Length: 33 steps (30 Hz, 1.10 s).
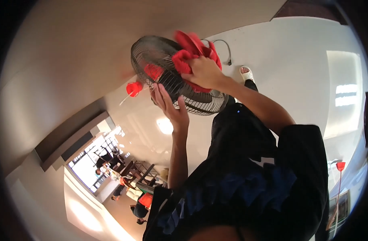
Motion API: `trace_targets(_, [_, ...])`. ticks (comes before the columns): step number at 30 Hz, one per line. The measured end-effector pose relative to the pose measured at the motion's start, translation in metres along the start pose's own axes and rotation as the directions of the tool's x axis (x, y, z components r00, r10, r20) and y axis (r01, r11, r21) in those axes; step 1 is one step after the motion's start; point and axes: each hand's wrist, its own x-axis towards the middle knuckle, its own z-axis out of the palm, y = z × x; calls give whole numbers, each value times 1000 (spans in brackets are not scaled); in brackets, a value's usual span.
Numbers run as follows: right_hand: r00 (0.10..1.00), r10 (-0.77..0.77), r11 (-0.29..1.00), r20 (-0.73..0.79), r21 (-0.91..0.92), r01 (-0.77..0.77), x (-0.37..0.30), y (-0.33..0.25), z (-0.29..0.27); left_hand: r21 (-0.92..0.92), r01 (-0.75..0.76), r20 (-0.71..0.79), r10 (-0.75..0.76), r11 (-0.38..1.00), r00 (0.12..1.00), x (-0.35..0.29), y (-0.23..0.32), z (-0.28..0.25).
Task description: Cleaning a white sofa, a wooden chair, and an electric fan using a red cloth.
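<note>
A fan (194, 106) with a round black wire grille is tilted in front of me. My right hand (204, 73) is closed around a bunched red cloth (198, 46) and presses it on the grille; part of the cloth is blurred by motion. Against the grille's left side lies my left hand (168, 102), its fingers stretched out and the thumb apart. Something red shows through the wires near the fan's middle. The fan's base and stand are hidden.
A black cable with a plug (229, 62) lies on the pale floor beyond the fan. To the left is a red object with a thin pale handle (134, 88). A red broom (340, 166) stands at far right. People and furniture (141, 172) are at lower left.
</note>
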Motion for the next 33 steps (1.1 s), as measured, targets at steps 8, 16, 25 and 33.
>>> trace_targets(8, [991,132,991,-2,9,-132,76,26,20,-4,89,-23,-89,996,996,-6,2,2])
trace_targets(16, [981,157,983,110,-112,-145,94,77,40,-84,152,4,-152,985,988,-15,10,10])
trace_targets(25, [996,-23,997,86,78,16,101,63,20,-116,164,7,-164,980,986,-3,19,10])
trace_targets(33, [906,233,545,353,724,-423,55,119,-34,-13,128,-29,-129,992,991,22,27,2])
